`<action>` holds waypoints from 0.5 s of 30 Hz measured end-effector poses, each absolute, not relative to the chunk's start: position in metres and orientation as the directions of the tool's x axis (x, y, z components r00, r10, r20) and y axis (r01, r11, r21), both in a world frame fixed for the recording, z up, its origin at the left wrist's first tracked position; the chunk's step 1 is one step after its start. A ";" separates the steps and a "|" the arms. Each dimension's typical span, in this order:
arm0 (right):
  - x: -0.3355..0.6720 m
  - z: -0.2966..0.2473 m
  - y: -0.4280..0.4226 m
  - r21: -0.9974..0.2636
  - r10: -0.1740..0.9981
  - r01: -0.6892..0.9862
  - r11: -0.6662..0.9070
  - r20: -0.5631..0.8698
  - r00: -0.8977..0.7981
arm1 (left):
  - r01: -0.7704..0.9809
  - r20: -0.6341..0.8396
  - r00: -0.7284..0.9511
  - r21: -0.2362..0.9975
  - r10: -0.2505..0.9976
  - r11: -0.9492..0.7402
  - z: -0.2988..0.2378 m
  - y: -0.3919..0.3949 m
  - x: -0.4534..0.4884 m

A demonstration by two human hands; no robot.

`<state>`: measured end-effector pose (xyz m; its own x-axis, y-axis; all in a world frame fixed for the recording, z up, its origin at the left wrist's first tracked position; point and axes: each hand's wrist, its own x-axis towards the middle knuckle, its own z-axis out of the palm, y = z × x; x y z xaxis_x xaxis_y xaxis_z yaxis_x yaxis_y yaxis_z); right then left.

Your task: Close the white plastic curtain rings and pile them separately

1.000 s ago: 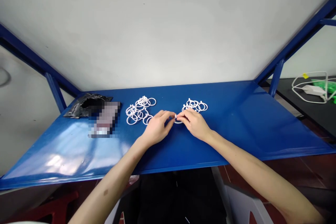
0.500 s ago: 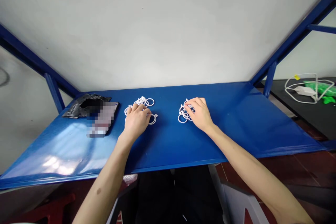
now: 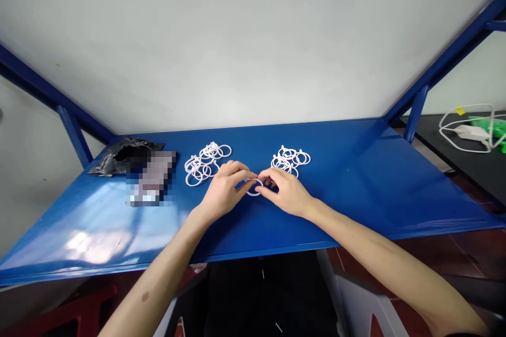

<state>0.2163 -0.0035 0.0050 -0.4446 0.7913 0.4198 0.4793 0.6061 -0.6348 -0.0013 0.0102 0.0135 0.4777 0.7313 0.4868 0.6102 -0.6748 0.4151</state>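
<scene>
Over the middle of the blue table (image 3: 253, 231), my left hand (image 3: 226, 189) pinches a thin white ring (image 3: 254, 195) between thumb and fingers. My right hand (image 3: 288, 189) meets it from the other side, its thumb and fingertips closed on the ring's right edge. Behind my left hand lies a heap of white rings with small knobs (image 3: 197, 171). A second heap of the same rings (image 3: 290, 155) rests just beyond my right hand. The fingertips partly hide the top of the held ring.
On the left of the table are a black plastic bag (image 3: 106, 163) and a blurred-out flat object (image 3: 156, 174). Blue metal struts (image 3: 417, 113) rise at both ends. To the right, a white cable (image 3: 446, 134) and green plastic (image 3: 496, 129) lie on a dark surface.
My hands have left the two heaps and come together in the middle, now with a white ring between them. Both heaps are uncovered.
</scene>
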 end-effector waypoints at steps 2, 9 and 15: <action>0.214 0.002 -0.004 -0.725 0.825 0.427 0.541 0.361 -0.434 | 0.564 0.467 0.465 0.499 0.752 -0.658 0.010 0.008 0.003; 0.215 -0.002 0.003 -0.909 0.910 0.194 0.368 0.310 -0.274 | 0.524 0.296 0.250 0.759 0.922 -0.385 0.013 0.009 0.008; 0.216 -0.003 0.004 -0.917 0.913 0.172 0.360 0.308 -0.267 | 0.465 0.218 0.257 0.826 0.942 -0.318 0.012 0.011 0.009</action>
